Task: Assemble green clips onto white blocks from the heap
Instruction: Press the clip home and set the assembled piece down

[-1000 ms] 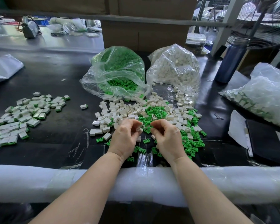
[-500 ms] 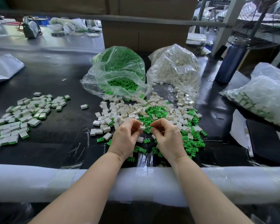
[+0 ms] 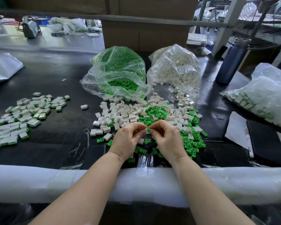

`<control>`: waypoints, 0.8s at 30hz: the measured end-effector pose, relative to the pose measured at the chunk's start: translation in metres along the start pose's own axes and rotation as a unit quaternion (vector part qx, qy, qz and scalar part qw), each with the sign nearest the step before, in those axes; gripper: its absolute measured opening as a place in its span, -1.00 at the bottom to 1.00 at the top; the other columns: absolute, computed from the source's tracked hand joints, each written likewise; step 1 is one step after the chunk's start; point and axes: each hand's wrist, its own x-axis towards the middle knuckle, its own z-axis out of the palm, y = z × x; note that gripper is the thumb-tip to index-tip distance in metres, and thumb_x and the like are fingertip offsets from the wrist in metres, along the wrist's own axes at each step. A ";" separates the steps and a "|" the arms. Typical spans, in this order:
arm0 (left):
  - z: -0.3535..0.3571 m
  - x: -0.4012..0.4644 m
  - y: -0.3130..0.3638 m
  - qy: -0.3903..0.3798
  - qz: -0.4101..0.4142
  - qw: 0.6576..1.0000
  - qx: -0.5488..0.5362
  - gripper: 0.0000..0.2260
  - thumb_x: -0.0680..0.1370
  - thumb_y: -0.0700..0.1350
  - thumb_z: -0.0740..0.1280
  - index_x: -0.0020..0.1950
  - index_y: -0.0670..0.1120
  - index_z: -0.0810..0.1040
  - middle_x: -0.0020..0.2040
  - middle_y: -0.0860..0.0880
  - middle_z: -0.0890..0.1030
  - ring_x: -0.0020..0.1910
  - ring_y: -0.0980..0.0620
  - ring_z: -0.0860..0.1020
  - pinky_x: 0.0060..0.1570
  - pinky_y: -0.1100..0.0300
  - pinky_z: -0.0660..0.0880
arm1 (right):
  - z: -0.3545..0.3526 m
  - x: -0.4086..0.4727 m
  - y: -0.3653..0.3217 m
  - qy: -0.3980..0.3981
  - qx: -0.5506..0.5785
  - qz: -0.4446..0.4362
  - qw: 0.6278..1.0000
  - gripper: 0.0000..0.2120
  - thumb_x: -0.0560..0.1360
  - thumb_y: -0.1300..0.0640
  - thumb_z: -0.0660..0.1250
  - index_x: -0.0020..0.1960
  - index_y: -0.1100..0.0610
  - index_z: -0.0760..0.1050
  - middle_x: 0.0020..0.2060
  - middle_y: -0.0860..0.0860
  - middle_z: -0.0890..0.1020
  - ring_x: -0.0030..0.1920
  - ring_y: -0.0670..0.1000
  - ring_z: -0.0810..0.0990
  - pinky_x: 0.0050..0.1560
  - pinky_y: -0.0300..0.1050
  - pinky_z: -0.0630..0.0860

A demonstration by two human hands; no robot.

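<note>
Head: left hand [image 3: 128, 140] and right hand [image 3: 167, 140] fingertip to fingertip above heap [image 3: 136, 114] on black table [image 3: 55, 78], fingers curled, pinching a white block [image 3: 146, 131] with green clip [image 3: 148, 130] between them. Finished pile [image 3: 23, 114] far left.

The scene was viewed by a single wide-angle, head-worn camera, directed forward and down across the padded table edge [image 3: 39, 184]. The heap [image 3: 136, 114] was seen close by, the cardboard box [image 3: 144, 34] farther back.
</note>
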 end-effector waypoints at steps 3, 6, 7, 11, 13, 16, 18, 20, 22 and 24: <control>-0.001 0.001 0.000 -0.002 -0.011 1.000 -0.016 -0.85 0.49 -0.15 0.38 -0.11 0.13 0.53 -0.17 0.10 0.61 -0.11 0.09 0.60 -0.02 0.24 0.54 | 0.000 0.000 -0.001 -0.011 0.007 0.009 1.000 -0.92 0.47 0.29 0.36 -0.13 0.14 0.58 -0.31 -0.10 0.59 -0.22 -0.05 0.58 -0.14 -0.22 0.53; -0.002 0.001 0.002 0.002 -0.011 1.000 -0.025 -0.80 0.47 -0.17 0.39 -0.16 0.16 0.53 -0.21 0.18 0.58 -0.16 0.19 0.57 -0.06 0.36 0.51 | 0.001 0.000 -0.002 -0.022 0.018 0.014 0.999 -0.92 0.48 0.29 0.35 -0.14 0.15 0.59 -0.29 -0.05 0.62 -0.22 -0.05 0.59 -0.16 -0.24 0.52; -0.002 0.001 0.002 0.002 -0.012 0.999 -0.033 -0.79 0.47 -0.18 0.39 -0.16 0.16 0.54 -0.21 0.19 0.58 -0.17 0.24 0.56 -0.07 0.41 0.49 | 0.001 0.000 -0.002 -0.022 0.021 0.017 0.999 -0.92 0.48 0.29 0.35 -0.14 0.16 0.59 -0.29 -0.04 0.62 -0.22 -0.05 0.58 -0.16 -0.26 0.52; -0.002 0.001 0.004 -0.007 -0.015 0.998 -0.055 -0.85 0.47 -0.23 0.38 -0.09 0.03 0.61 -0.17 0.17 0.59 -0.14 0.26 0.55 -0.03 0.47 0.45 | 0.001 0.000 -0.002 -0.023 0.031 0.030 0.999 -0.89 0.47 0.30 0.35 -0.08 0.13 0.55 -0.29 -0.01 0.60 -0.26 -0.06 0.55 -0.24 -0.32 0.47; -0.002 0.001 0.005 -0.012 -0.018 0.998 -0.057 -0.87 0.46 -0.23 0.38 -0.06 -0.03 0.63 -0.17 0.16 0.59 -0.12 0.25 0.55 0.00 0.46 0.45 | 0.001 0.000 -0.001 -0.025 0.036 0.036 0.998 -0.86 0.46 0.30 0.36 -0.08 0.09 0.52 -0.28 0.04 0.61 -0.26 -0.02 0.55 -0.24 -0.26 0.47; -0.002 0.000 0.006 -0.011 -0.020 0.999 -0.045 -0.89 0.46 -0.23 0.39 -0.07 -0.06 0.64 -0.18 0.18 0.58 -0.13 0.26 0.54 0.01 0.44 0.46 | 0.001 0.000 -0.002 -0.032 0.036 0.042 0.998 -0.85 0.45 0.30 0.38 -0.11 0.07 0.50 -0.29 0.03 0.61 -0.27 -0.03 0.54 -0.23 -0.19 0.48; -0.002 0.000 0.006 -0.008 -0.019 0.999 -0.037 -0.90 0.46 -0.24 0.38 -0.08 -0.08 0.64 -0.20 0.18 0.57 -0.15 0.27 0.53 -0.01 0.46 0.44 | 0.001 0.000 -0.002 -0.032 0.034 0.043 0.998 -0.84 0.44 0.29 0.39 -0.14 0.06 0.49 -0.32 -0.02 0.59 -0.29 -0.06 0.53 -0.24 -0.20 0.48; -0.002 0.000 0.006 -0.006 -0.019 0.999 -0.028 -0.90 0.47 -0.25 0.38 -0.08 -0.10 0.65 -0.21 0.16 0.57 -0.17 0.27 0.52 -0.05 0.48 0.43 | 0.001 0.001 -0.003 -0.033 0.035 0.043 0.998 -0.83 0.43 0.30 0.39 -0.17 0.06 0.48 -0.35 -0.05 0.56 -0.32 -0.10 0.51 -0.27 -0.23 0.47; -0.003 -0.001 0.006 -0.005 -0.015 1.000 -0.016 -0.91 0.48 -0.26 0.37 -0.07 -0.13 0.65 -0.21 0.13 0.56 -0.18 0.26 0.51 -0.07 0.48 0.42 | 0.001 0.001 -0.003 -0.037 0.041 0.045 0.997 -0.81 0.43 0.32 0.39 -0.20 0.05 0.48 -0.37 -0.08 0.55 -0.34 -0.14 0.48 -0.29 -0.28 0.45; -0.003 0.000 0.007 -0.006 -0.009 1.000 -0.007 -0.91 0.48 -0.26 0.37 -0.07 -0.15 0.65 -0.21 0.11 0.56 -0.19 0.24 0.50 -0.08 0.48 0.42 | 0.001 0.001 -0.004 -0.045 0.052 0.047 0.997 -0.79 0.42 0.34 0.39 -0.21 0.07 0.47 -0.35 -0.06 0.55 -0.32 -0.12 0.49 -0.26 -0.26 0.47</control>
